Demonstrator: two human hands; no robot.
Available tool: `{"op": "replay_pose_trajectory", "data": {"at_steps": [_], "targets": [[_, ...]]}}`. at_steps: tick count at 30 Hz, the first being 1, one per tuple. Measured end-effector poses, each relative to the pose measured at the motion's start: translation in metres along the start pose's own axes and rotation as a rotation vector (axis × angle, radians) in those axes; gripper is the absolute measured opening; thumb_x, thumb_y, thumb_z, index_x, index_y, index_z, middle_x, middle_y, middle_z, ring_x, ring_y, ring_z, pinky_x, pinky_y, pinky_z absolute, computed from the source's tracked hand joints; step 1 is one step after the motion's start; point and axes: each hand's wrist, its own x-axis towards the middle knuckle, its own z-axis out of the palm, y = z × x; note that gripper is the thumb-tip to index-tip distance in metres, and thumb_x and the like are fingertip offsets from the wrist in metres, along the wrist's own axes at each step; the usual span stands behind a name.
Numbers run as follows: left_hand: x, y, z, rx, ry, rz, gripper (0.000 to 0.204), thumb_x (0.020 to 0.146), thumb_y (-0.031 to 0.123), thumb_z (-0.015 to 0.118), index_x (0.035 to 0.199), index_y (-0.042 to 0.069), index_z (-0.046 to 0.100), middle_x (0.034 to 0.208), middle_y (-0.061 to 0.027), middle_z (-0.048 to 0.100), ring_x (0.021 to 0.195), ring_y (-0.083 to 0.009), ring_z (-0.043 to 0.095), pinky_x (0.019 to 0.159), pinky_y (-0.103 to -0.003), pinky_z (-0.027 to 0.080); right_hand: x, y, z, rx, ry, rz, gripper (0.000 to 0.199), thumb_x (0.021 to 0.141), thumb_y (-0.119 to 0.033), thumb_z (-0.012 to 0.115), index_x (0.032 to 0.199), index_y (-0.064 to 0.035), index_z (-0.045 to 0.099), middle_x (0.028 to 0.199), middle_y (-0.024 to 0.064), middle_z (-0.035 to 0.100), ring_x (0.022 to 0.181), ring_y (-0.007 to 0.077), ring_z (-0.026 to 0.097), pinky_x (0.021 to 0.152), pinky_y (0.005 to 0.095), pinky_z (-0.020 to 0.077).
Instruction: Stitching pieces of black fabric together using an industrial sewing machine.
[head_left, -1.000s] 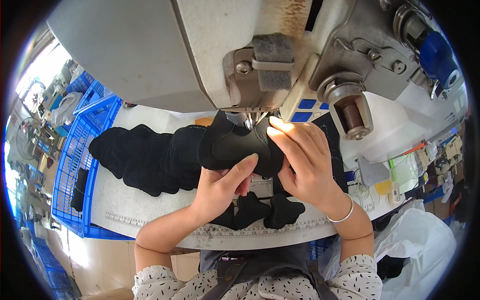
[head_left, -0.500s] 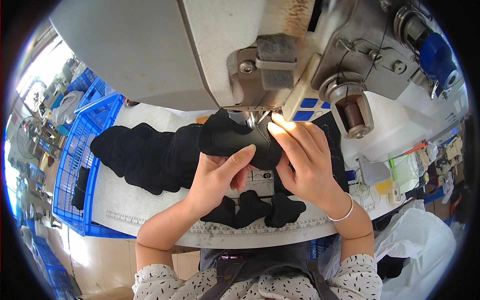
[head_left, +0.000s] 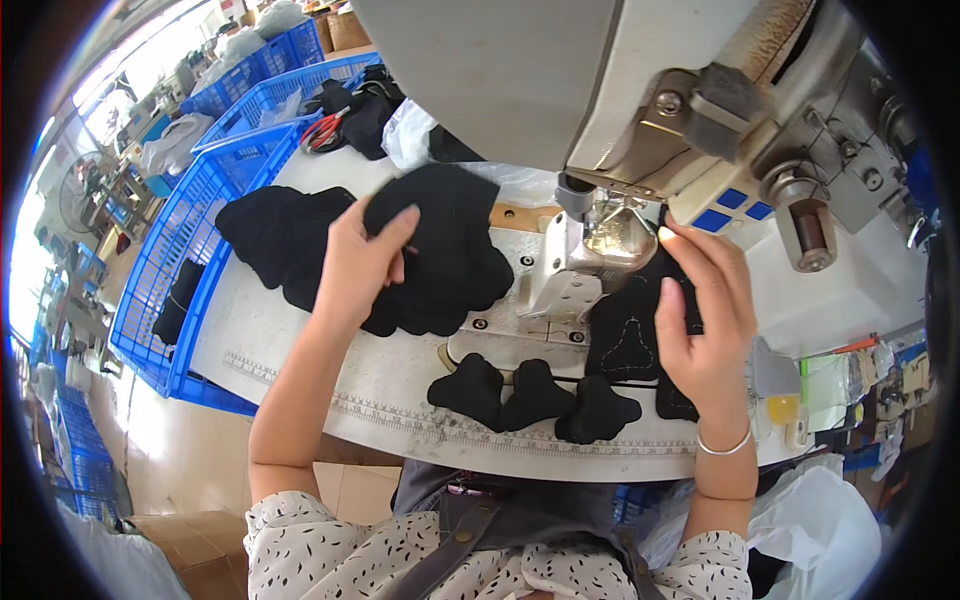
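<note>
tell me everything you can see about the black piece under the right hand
The black fabric piece looks like soft, matte knit or felt, with a pale stitched outline showing on its face. It lies flat on the white sewing table, its upper end reaching under the machine's presser foot. The right hand presses on its right side; its lower right edge is partly hidden.

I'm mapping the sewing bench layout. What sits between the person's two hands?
In the head view, the sewing machine's presser foot and needle plate stand between the left hand, on a black fabric piece, and the right hand.
</note>
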Motion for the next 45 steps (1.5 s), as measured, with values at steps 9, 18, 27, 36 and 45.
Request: {"op": "replay_pose_trajectory", "data": {"at_steps": [9, 18, 27, 36, 45], "targets": [[-0.020, -0.035, -0.005, 0.657, -0.039, 0.041, 0.061, 0.075, 0.031, 0.070, 0.122, -0.001, 0.047, 0.047, -0.0031, 0.049, 0.043, -0.0116, 0.051, 0.047, -0.025, 0.040, -0.039, 0.013, -0.005, -0.013, -0.117, 0.047, 0.027, 0.071, 0.004, 0.056, 0.098, 0.0019, 0.060, 0.101, 0.0129, 0.059, 0.088, 0.0295, 0.057, 0.076, 0.0373, 0.0455], [-0.032, -0.022, 0.029, 1.001, -0.010, 0.854, 0.049, 0.068, 0.022, 0.070, 0.113, 0.009, 0.057, 0.110, -0.0091, 0.055, 0.100, -0.0274, 0.051, 0.084, -0.037, 0.044, -0.072, 0.036, 0.015, -0.159, -0.440, 0.391, 0.039, 0.074, -0.019, 0.068, 0.103, 0.0042, 0.055, 0.091, 0.0129, 0.053, 0.087, 0.0295, 0.054, 0.075, 0.0357, 0.0455], [-0.018, -0.056, 0.018, 1.458, -0.412, 1.087, 0.037, 0.072, 0.010, 0.056, 0.108, 0.003, 0.058, 0.117, -0.0102, 0.054, 0.114, -0.0277, 0.046, 0.103, -0.047, 0.027, -0.074, 0.024, 0.029, -0.285, -0.499, 0.578, 0.065, 0.069, -0.032, 0.072, 0.117, 0.0051, 0.048, 0.103, 0.0167, 0.049, 0.094, 0.0326, 0.052, 0.079, 0.0376, 0.0454], [-0.010, -0.057, 0.012, 1.352, -0.498, 0.961, 0.041, 0.071, 0.026, 0.062, 0.104, 0.001, 0.057, 0.116, -0.0138, 0.054, 0.113, -0.0287, 0.046, 0.103, -0.046, 0.027, -0.078, 0.032, 0.030, -0.264, -0.377, 0.554, 0.063, 0.066, -0.023, 0.073, 0.116, 0.0067, 0.048, 0.099, 0.0166, 0.048, 0.093, 0.0332, 0.051, 0.081, 0.0369, 0.0433], [-0.036, -0.048, 0.023, 1.036, -0.440, 0.995, 0.039, 0.072, 0.015, 0.064, 0.108, 0.003, 0.055, 0.109, -0.0122, 0.053, 0.105, -0.0264, 0.049, 0.094, -0.042, 0.035, -0.086, 0.040, 0.030, -0.143, -0.327, 0.611, 0.052, 0.065, -0.014, 0.073, 0.110, 0.0018, 0.053, 0.096, 0.0130, 0.046, 0.091, 0.0295, 0.051, 0.079, 0.0357, 0.0435]]}}
